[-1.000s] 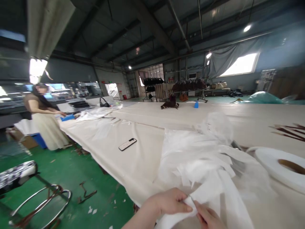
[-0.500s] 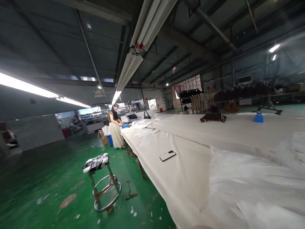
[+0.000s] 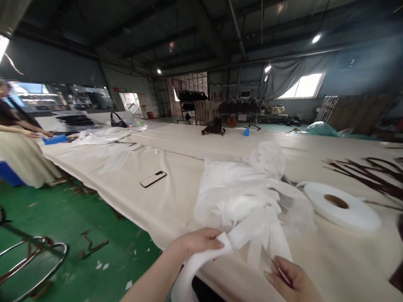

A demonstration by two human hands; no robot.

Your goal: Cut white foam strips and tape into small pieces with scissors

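My left hand pinches the end of a long white strip, thumb on top. The strip hangs in a curve towards me, over the table's near edge. My right hand is closed round a slim tool with a pinkish handle; its tip is too blurred to tell the kind. Beyond both hands, a heap of cut white strips lies by crumpled clear plastic. To the right, a large white roll of strip with a brown core lies flat on the table.
A phone lies left of the heap on the cloth-covered table. Dark brown straps lie at the right. A co-worker stands at the table's far left. A stool stands on the green floor, lower left.
The view has swung right and down. Both my hands have come into view with the white strip and the slim tool. The roll and straps now show; the co-worker has shifted to the left edge.
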